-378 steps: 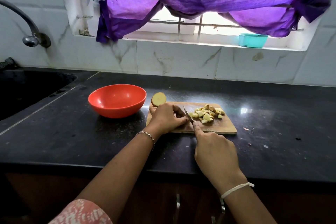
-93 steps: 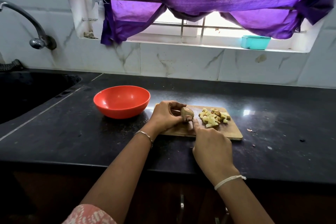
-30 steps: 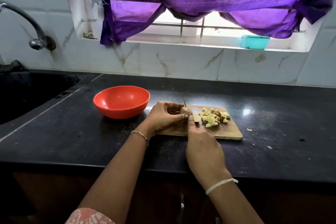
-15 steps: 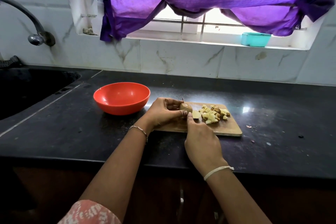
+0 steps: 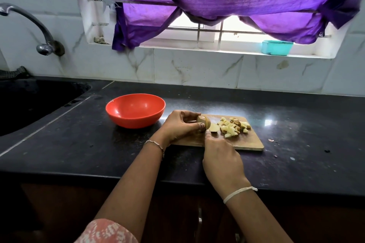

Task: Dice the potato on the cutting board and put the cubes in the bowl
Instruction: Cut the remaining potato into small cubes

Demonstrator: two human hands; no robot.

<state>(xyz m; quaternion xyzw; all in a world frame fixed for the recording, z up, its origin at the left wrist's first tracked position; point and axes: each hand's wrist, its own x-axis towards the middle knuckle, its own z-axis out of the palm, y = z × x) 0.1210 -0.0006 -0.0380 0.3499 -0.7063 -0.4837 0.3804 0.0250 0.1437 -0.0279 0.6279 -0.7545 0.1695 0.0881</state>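
Evidently the slicing step is in hand. The left hand (image 5: 181, 124) pinches the potato (image 5: 203, 121) between thumb and curled fingertips at the left end of the cutting board (image 5: 250, 144). The grip probably serves to pin it to the wood with the fingers clear of the cut.

The right hand (image 5: 222, 161) sits just in front, forefinger stretched toward the potato and the other fingers tucked under. What it grips is hidden and no blade can be made out, though a knife seems likely.

A round slice (image 5: 214, 128) lies flat just right of the potato. The cubes (image 5: 234, 127) are heaped further right, seemingly to leave the cutting spot free. The orange bowl (image 5: 135, 119) stands on the worktop (image 5: 79, 144) just left of the board, holding no cubes, handy for the transfer.

The potato's long axis appears to run along the board, left to right. Its skin-covered end sits in the hand and its cut face points right, toward the slice.
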